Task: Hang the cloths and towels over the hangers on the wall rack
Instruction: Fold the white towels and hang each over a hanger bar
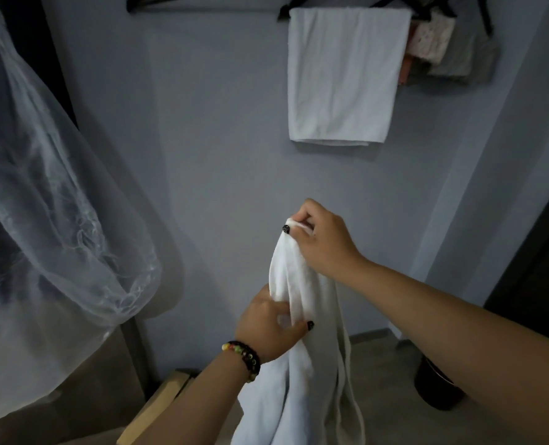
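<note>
Your right hand (323, 239) is up at centre frame, fingers and thumb pinching the top corner of a white towel (302, 358), and the cloth hangs straight down from that grip toward six o'clock. Your left hand (271, 319) sits just below it, at about seven o'clock from the right hand, fingers curled round a bunched fold of the same towel, thumb pressed across the front. A beaded bracelet (244, 354) rings your left wrist. The towel's lower part trails off the bottom edge, so you can't see where it ends.

Up at one o'clock, a folded white towel (342, 75) is draped over a black hanger (286, 11) against the blue-grey wall (202, 139), hanging flat and well apart from your hands. Just beside it at two o'clock, smaller cloths (433, 53) in pinkish, patterned and grey tones hang bunched together on more hangers. At twelve o'clock, left of the hung towel, a bare black hanger (157, 3) shows at the top edge.

At nine o'clock a sheer white curtain (48, 203) billows in. Down at seven o'clock there's a pale wooden piece (160, 403), and at four o'clock a dark round bin (437, 383) stands on the floor.
</note>
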Tool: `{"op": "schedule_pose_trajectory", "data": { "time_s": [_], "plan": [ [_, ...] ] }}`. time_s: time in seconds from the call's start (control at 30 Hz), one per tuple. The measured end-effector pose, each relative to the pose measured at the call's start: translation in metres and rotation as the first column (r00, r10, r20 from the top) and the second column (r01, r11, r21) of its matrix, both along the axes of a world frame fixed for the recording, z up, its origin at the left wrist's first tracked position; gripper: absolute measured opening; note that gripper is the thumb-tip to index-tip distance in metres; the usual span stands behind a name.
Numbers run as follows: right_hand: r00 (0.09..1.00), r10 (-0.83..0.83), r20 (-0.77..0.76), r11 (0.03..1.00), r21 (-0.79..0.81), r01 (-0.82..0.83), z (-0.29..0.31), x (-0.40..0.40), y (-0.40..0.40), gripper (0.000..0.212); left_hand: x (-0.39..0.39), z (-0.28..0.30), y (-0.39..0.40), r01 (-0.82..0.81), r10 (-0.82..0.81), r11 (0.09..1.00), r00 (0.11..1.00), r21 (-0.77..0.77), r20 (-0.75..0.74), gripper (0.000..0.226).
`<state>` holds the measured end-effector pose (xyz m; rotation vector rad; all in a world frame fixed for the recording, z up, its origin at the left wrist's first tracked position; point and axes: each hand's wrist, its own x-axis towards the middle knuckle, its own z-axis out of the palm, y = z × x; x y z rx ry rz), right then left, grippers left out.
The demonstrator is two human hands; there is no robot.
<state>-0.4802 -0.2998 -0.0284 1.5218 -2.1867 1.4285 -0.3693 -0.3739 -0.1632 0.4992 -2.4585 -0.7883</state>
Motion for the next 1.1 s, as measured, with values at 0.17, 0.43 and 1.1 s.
{"op": "schedule_pose_trajectory", "data": {
  "time_s": [0.17,0.43,1.1],
  "plan": [
    [0.997,-0.071,-0.032,0.996,-0.054,0.07,0.024,-0.021,-0.015,0.011,-0.008,-0.025,-0.016,-0.079,0.064,0.996,0.963,0.048,0.26,0.042],
    [0.977,-0.213,-0.011,0.971,-0.113,0.21,0.048,-0.063,-0.007,0.008,0.013,-0.046,-0.035,-0.185,0.173,0.983,0.885,-0.014,0.432,0.022],
    [0.881,-0.439,0.178,0.85,-0.237,0.471,0.046,-0.127,0.037,0.01,0.044,-0.004,-0.088,-0.506,0.567,0.8,0.814,0.323,-0.128,0.045]
  ]
}}
